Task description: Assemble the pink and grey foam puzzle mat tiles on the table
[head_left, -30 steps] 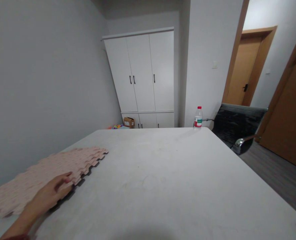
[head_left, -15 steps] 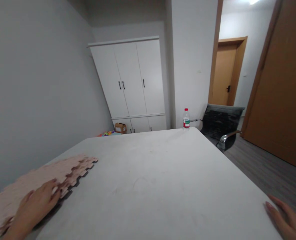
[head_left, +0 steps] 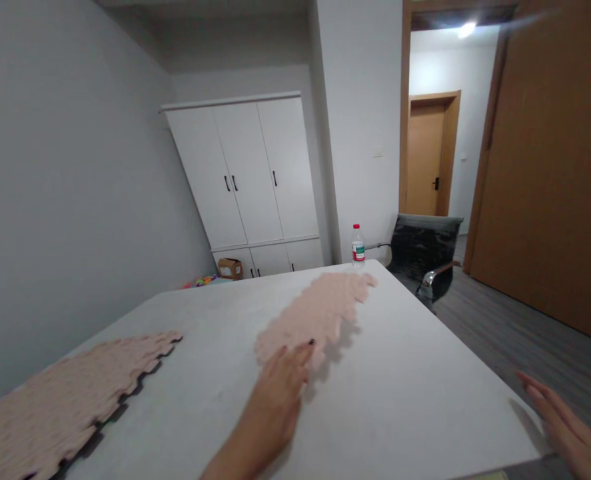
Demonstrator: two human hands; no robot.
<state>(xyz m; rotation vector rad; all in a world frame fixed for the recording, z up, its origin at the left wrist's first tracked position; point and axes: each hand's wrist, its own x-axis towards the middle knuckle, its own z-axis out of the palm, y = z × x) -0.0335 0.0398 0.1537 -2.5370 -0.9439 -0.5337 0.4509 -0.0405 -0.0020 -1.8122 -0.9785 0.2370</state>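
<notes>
A pale pink foam mat tile (head_left: 320, 303) with toothed edges, blurred by motion, is over the middle of the white table. My left hand (head_left: 285, 377) grips its near edge with the fingers on top; the thumb is hidden. A shadow beside the tile shows part of it is raised. At the table's left lies a stack of matching foam tiles (head_left: 70, 393) with dark, toothed sides. Beside the right table edge, my right hand (head_left: 568, 423) holds nothing, its fingers stretched out.
A bottle with a red cap (head_left: 358, 247) stands at the table's (head_left: 405, 380) far right corner. Just beyond is a black chair (head_left: 420, 250). Behind the table are a white wardrobe (head_left: 248, 173) and a cardboard box (head_left: 230, 268). A grey wall runs along the left.
My left hand has moved from the stack to the table's middle, carrying one foam tile. My right hand stays near the right edge. The view has shifted slightly.
</notes>
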